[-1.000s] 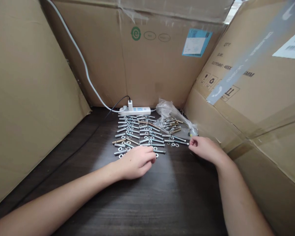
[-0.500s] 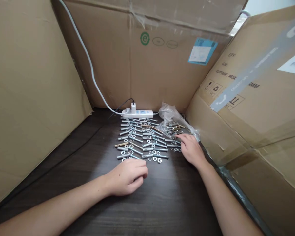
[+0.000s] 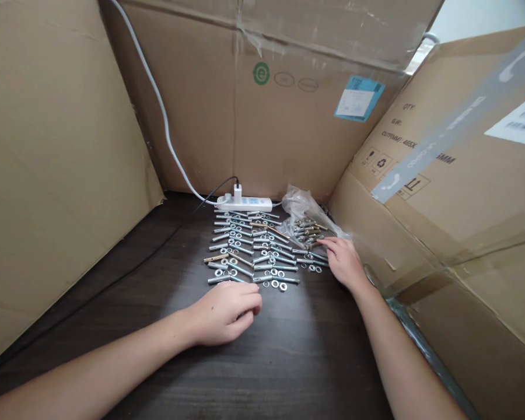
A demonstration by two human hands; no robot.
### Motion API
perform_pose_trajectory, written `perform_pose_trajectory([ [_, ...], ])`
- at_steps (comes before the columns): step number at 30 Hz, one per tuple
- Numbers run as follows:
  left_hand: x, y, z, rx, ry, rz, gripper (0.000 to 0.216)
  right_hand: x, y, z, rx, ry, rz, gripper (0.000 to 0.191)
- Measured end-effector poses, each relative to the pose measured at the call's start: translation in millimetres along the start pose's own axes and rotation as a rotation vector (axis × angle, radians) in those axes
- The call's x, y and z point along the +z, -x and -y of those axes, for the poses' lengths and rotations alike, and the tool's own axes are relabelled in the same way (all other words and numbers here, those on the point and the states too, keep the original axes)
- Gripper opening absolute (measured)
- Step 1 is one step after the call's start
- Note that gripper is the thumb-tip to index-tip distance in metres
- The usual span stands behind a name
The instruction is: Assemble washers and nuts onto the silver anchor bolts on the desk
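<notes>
Bolts (image 3: 245, 251) lie in rows on the dark worktop (image 3: 289, 356), with more in a clear bag (image 3: 304, 203) at the far right. They look hard, smooth and a bit heavy, so they may roll; pinch one at its middle. The right hand (image 3: 345, 261) lies on loose bolts by the bag, fingers wide. The left hand (image 3: 224, 312) rests curled near the washers (image 3: 276, 284); I cannot tell what its fingers hide.

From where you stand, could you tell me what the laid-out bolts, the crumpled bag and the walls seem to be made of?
The long silvery bolts and ring washers look like plated steel: bright metallic glints; a few are yellowish. The crumpled clear bag by the right hand seems thin plastic film, see-through and glossy. The tan walls are cardboard, creased and taped.
</notes>
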State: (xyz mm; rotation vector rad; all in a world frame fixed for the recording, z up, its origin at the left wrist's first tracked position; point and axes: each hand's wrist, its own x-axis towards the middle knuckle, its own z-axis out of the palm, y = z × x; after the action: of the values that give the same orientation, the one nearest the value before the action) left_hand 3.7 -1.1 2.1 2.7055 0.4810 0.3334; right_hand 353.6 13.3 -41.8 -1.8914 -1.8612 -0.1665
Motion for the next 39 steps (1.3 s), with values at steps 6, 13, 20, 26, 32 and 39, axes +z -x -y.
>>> perform_pose_trajectory([
  [6, -0.6, -0.7, 0.4, -0.003, 0.003, 0.006, 0.012, -0.3, -4.2, 0.5, 0.002, 0.000, 0.004, 0.029],
  [13, -0.3, -0.7, 2.0, -0.011, 0.013, 0.018, 0.013, 4.0, -5.6, -3.4, 0.010, 0.007, 0.035, 0.034],
  [20, -1.3, -1.4, 0.6, -0.020, 0.006, 0.026, 0.012, 4.2, -11.8, -7.8, 0.021, 0.006, 0.073, 0.025],
  [26, -1.5, -0.1, 1.3, -0.008, -0.003, 0.025, 0.012, -0.6, -11.1, -9.1, 0.008, -0.026, 0.053, 0.020],
  [32, -0.7, 0.6, 2.6, 0.002, -0.020, 0.009, 0.012, -14.7, -5.8, -5.8, 0.007, -0.113, -0.025, 0.024],
  [39, -9.8, 1.9, -0.8, -0.023, 0.021, -0.115, 0.014, -27.2, -3.0, 26.4, 0.044, -0.256, -0.128, 0.031],
])
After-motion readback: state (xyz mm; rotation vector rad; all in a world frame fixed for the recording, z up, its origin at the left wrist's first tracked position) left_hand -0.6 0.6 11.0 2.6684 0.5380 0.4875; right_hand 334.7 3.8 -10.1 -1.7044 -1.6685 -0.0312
